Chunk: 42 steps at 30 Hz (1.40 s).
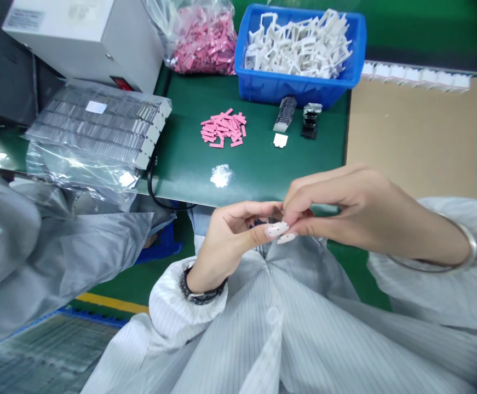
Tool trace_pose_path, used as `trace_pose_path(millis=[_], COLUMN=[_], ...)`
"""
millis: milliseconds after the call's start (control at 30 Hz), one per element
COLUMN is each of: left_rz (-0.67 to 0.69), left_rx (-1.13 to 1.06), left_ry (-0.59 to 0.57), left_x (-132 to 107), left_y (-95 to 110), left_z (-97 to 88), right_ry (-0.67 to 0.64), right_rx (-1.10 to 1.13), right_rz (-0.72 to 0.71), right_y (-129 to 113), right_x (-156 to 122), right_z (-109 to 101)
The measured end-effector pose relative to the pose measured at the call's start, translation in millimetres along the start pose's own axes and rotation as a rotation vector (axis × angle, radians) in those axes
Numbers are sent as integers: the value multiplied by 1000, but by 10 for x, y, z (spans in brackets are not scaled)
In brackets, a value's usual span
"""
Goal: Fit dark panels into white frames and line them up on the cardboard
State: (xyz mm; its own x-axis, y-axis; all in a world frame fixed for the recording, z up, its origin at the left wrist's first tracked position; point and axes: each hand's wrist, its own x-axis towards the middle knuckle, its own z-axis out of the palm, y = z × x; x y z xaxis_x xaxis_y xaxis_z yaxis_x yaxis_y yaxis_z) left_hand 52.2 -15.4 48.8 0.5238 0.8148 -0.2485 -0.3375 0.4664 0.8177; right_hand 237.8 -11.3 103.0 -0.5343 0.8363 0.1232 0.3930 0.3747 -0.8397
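My left hand (234, 235) and my right hand (345, 210) meet in front of my lap, just off the table's front edge. Thumbs and fingertips of both are pinched together at one spot. Whatever lies between them is hidden by the fingers. On the green table (180, 158) beyond, a small heap of clear glossy pieces (222, 175) lies nearest the left hand. Behind it is a loose pile of pink strips (224, 128). Farther right are a row of thin grey plates (285, 112), a single white square piece (280, 140) and a stack of black pieces (311, 120).
A blue bin (296, 87) of white plastic frames stands at the back, beside a bag of pink strips (205, 41). Left are a grey machine (86, 44) and bagged trays (98, 120). Brown cardboard (423, 131) lies right, with white parts (419, 76) along it. A co-worker's sleeve (57, 246) is close by.
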Motion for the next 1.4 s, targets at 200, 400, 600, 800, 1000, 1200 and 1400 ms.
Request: trace_pose_path(millis=[200, 400, 600, 800, 1000, 1200, 1400], left_rz=[11, 193, 346, 330, 284, 201, 101], left_rx=[17, -13, -49, -11, 108, 201, 240], left_ry=[-15, -46, 1, -79, -125, -73, -57], left_x=[6, 13, -11, -34, -50, -70, -104], left_y=[-7, 4, 30, 45, 58, 43, 5], left_z=[-32, -76, -1, -30, -107, -120, -147], right_ry=[-38, 301, 461, 388, 125, -59, -187], right_rx=[36, 318, 497, -26, -186, -42, -15], right_rz=[45, 161, 194, -80, -21, 44, 71], right_y=[21, -45, -131, -179, -193, -67, 41], right_x=[28, 6, -78, -80, -10, 17, 22], right_z=[-40, 81, 351, 326, 115, 73, 98])
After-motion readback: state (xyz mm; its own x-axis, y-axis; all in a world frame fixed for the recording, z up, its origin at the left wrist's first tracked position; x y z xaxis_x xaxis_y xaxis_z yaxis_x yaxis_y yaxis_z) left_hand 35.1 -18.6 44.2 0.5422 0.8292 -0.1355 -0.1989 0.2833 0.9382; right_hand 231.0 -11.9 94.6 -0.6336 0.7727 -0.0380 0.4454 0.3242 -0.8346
